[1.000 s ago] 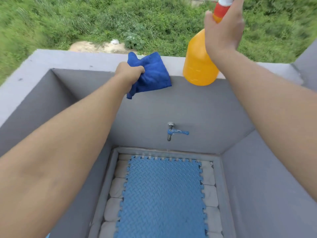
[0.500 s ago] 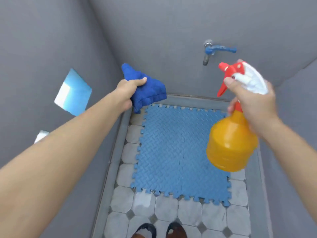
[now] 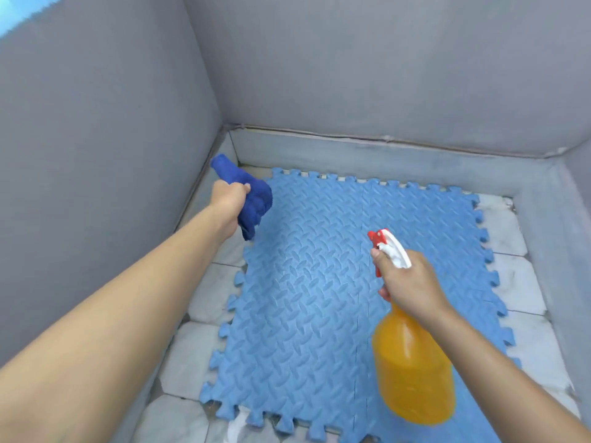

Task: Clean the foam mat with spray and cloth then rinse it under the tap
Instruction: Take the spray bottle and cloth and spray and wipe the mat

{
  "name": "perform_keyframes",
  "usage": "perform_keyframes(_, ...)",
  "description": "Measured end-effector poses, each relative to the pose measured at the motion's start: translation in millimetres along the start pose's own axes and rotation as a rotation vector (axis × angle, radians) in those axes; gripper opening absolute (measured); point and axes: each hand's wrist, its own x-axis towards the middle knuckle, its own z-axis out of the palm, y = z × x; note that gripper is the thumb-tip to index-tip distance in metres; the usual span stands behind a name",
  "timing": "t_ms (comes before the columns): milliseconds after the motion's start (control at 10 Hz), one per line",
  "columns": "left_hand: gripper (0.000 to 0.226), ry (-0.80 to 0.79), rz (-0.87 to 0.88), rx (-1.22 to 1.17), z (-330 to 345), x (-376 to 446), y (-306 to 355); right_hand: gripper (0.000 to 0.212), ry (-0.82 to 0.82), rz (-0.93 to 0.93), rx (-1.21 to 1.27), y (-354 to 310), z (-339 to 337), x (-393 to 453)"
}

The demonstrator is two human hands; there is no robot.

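Under both hands lies the blue foam mat (image 3: 307, 282), flat on the tiled floor (image 3: 188, 356) between grey walls (image 3: 96, 155). The left hand (image 3: 228, 203) squeezes a dark blue cloth (image 3: 256, 199) over the mat's far corner. The right hand (image 3: 409, 279) grips an orange spray bottle (image 3: 412, 372), red nozzle (image 3: 377, 236) pointing away.

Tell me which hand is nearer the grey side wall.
Left. The left hand, gripping the dark blue cloth, is close beside the grey side wall; the right hand holds the orange spray bottle above the mat, farther away.
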Motion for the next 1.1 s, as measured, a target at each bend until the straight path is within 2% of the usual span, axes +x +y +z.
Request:
perform_keyframes(100, 0.012, 0.003, 0.007, -0.026, 13, 47, -30, 0.034, 0.056, -0.061, -0.077, 15, 17, 27)
perform_keyframes(200, 0.011, 0.115, 0.002, -0.02, 28, 58, -40, 0.037, 0.087, -0.116, -0.149, 25, 33, 47)
perform_keyframes(400, 0.03, 0.262, 0.134, 0.07, 42, 16, -84, 0.032, 0.141, -0.042, -0.175, 35, 28, 26)
perform_keyframes(500, 0.032, 0.39, 0.071, 0.1, 42, 6, -109, 0.038, 0.017, -0.01, -0.167, 41, 29, 14)
perform_keyframes(600, 0.027, 0.336, 0.23, 0.237, 40, 12, -127, 0.035, -0.111, -0.006, -0.096, 42, 28, 13)
perform_keyframes(700, 0.039, 0.104, 0.592, 0.708, 35, 15, -144, 0.029, -0.047, -0.025, -0.12, 43, 21, 9)
perform_keyframes(800, 0.069, -0.161, 0.634, 1.166, 28, 4, -171, 0.033, 0.008, -0.03, -0.125, 44, 20, 1)
perform_keyframes(900, 0.074, -0.348, 0.512, 1.348, 20, -1, -197, 0.018, -0.106, -0.029, 0.007, 39, 31, -2)
perform_keyframes(1000, 0.067, -0.383, 0.524, 1.415, 8, 6, -210, 0.023, -0.115, -0.052, -0.092, 37, 42, -2)
perform_keyframes(1100, 0.074, -0.393, 0.524, 1.478, -3, 1, -221, 0.028, -0.051, -0.053, -0.152, 37, 45, -2)
